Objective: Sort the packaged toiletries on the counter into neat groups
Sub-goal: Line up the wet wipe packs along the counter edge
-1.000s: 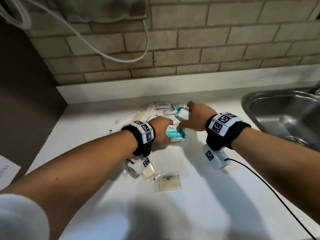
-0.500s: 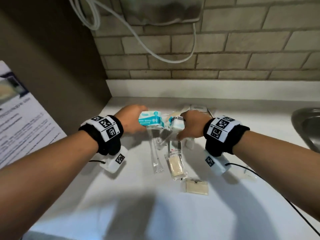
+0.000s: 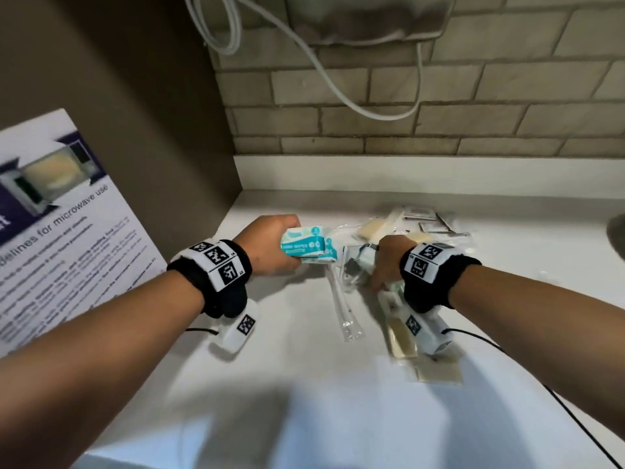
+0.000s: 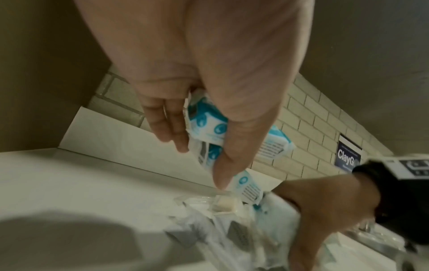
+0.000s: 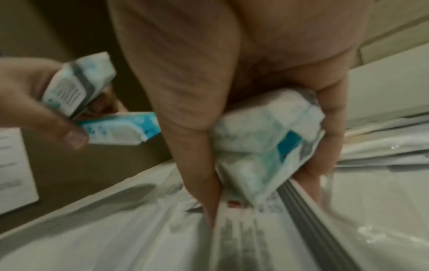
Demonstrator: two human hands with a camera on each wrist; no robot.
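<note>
My left hand (image 3: 270, 243) grips teal-and-white mini wipes packs (image 3: 306, 247) just above the white counter (image 3: 287, 384), near its back left corner. The left wrist view shows thumb and fingers pinching the wipes packs (image 4: 209, 128). My right hand (image 3: 389, 262) curls round another white-and-teal wipes pack (image 5: 267, 135) and presses down on a heap of clear-wrapped packets (image 3: 355, 269). A clear sleeve with a long thin item (image 3: 341, 309) lies between the hands. Flat beige packets (image 3: 400, 336) lie below the right wrist.
Small square sachets (image 3: 429, 221) and more clear packets lie behind the right hand near the backsplash. A brown side wall (image 3: 152, 130) bears a microwave notice (image 3: 50, 225). A white cable (image 3: 338, 82) hangs on the brick wall. A sink edge (image 3: 617, 231) shows far right.
The view has swung left, so the sink has nearly left the frame. My left hand has lifted wipes packs off the pile and carried them left. My right hand has stayed on the pile.
</note>
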